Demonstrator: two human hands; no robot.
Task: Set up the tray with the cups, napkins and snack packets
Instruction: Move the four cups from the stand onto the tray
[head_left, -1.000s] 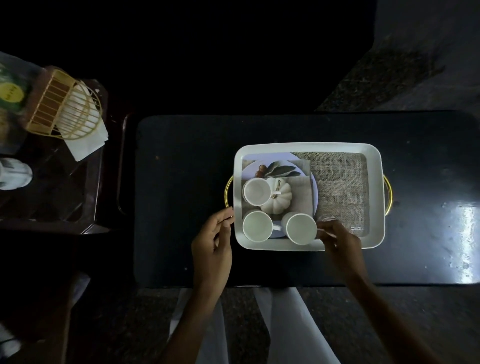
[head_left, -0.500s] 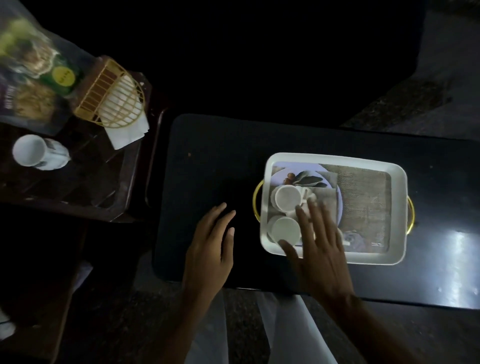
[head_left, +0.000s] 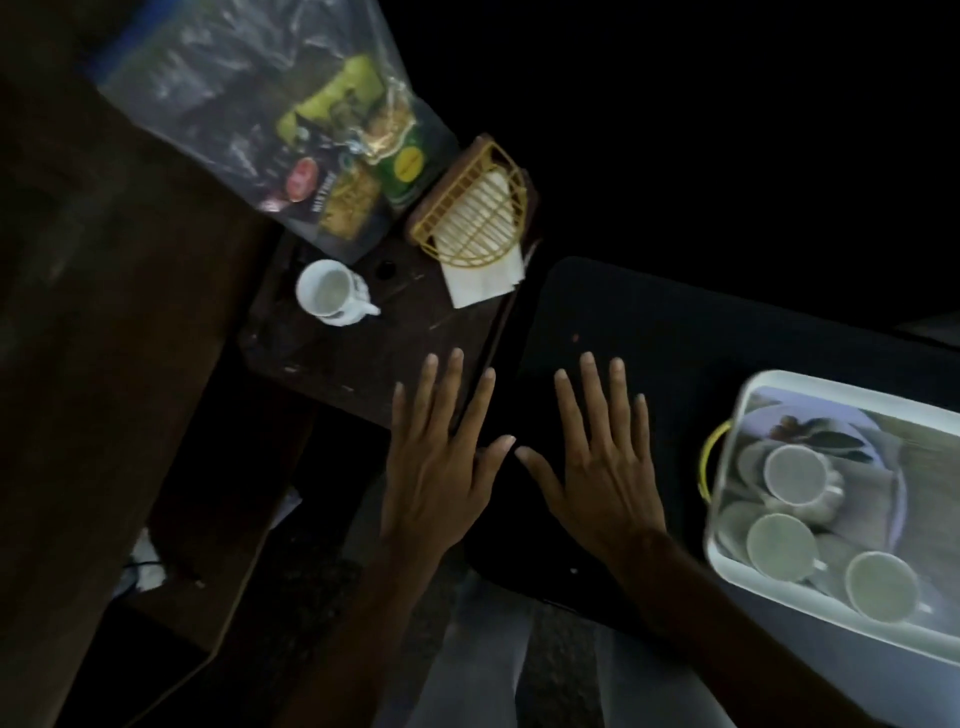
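Note:
The white tray (head_left: 727, 564) with gold handles sits at the right on the black table and holds three white cups (head_left: 795, 474) over a plate and a burlap mat. A fourth white cup (head_left: 328, 291) stands on the brown side table at the left. Behind it lie snack packets (head_left: 358, 150) inside a clear plastic bag, and a yellow wire holder with white napkins (head_left: 480, 215). My left hand (head_left: 441, 467) and my right hand (head_left: 605, 462) hover side by side, fingers spread, empty, between the side table and the tray.
The brown side table (head_left: 363, 364) butts against the black table (head_left: 675, 332), with a raised edge between them. A large dark wooden surface (head_left: 104, 312) fills the left. White cloth over my lap (head_left: 467, 665) shows at the bottom.
My view has swung left, so the tray now sits at the right edge. My right hand left the cups in the tray and both hands moved left toward the side table.

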